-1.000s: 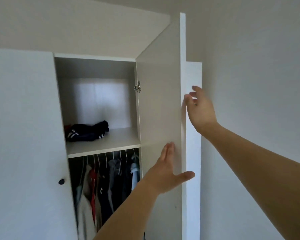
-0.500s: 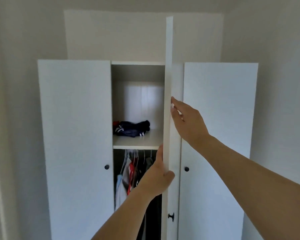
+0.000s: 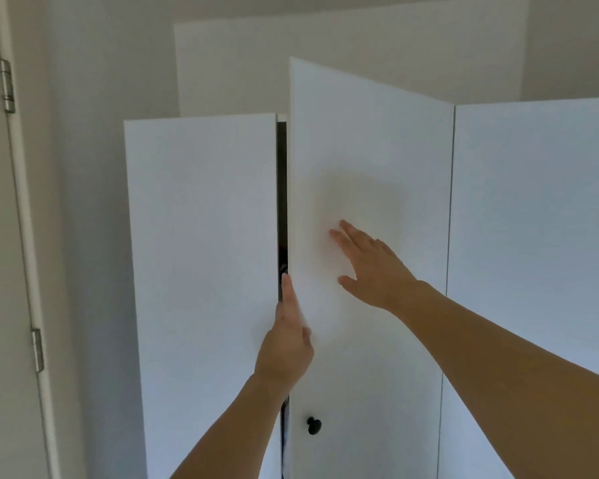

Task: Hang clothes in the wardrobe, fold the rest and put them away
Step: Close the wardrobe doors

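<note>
While the middle wardrobe door (image 3: 370, 209) stands only a narrow gap from its frame, the right hand (image 3: 370, 267) lies flat on its front, fingers (image 3: 343, 233) straight and spread. The left hand (image 3: 286, 347) rests along the door's free left edge, fingers straight and together, thumb on the front face, fingertips at the dark gap (image 3: 282, 202). The main risk, as I judge it, is a pinch: if the right hand presses the door home before the left one leaves the edge, those fingertips get caught against the neighbouring left door (image 3: 201, 271). The clothes sit inside the wardrobe, almost wholly hidden. The black knob (image 3: 314, 425) near the door's lower edge goes unused.
</note>
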The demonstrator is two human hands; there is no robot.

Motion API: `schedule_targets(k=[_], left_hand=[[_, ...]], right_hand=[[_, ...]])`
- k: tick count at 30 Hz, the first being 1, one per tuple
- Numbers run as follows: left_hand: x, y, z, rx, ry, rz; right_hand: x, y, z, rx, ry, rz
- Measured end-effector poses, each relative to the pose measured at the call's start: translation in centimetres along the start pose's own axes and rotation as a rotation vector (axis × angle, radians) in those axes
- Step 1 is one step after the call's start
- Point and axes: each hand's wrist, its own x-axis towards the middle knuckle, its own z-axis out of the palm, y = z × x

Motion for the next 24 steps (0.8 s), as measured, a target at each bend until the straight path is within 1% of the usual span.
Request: schedule_targets(k=[3, 6, 9, 13, 16, 20, 24], left_hand=[[3.0, -2.8, -0.2, 0.097, 0.026, 0.042], [5.3, -4.8, -0.3, 0.32, 0.04, 0.133], [7.9, -7.1, 0.2, 0.555, 0.058, 0.18], [11.0, -9.5, 0.8, 0.771, 0.078, 0.19], [13.1, -11.3, 1.1, 0.816, 0.109, 0.213], [15.4, -13.1, 1.6, 0.817, 0.097, 0.249], [17.3, -14.4, 2.3, 0.831, 0.072, 0.258]], right_hand=[[2.0, 0.6, 2.6, -0.058, -0.063, 0.115], [3.0, 1.3, 5.2, -0.12, -0.116, 0.202], [4.2, 1.7, 7.4, -0.16, -0.13, 0.248], [5.8, 2.1, 9.3, -0.216, -0.135, 0.275], [7.0, 2.4, 10.7, -0.251, -0.125, 0.29], [8.3, 3.1, 12.3, -0.292, -0.087, 0.295], [9.3, 4.1, 13.8, -0.284, -0.099, 0.299]])
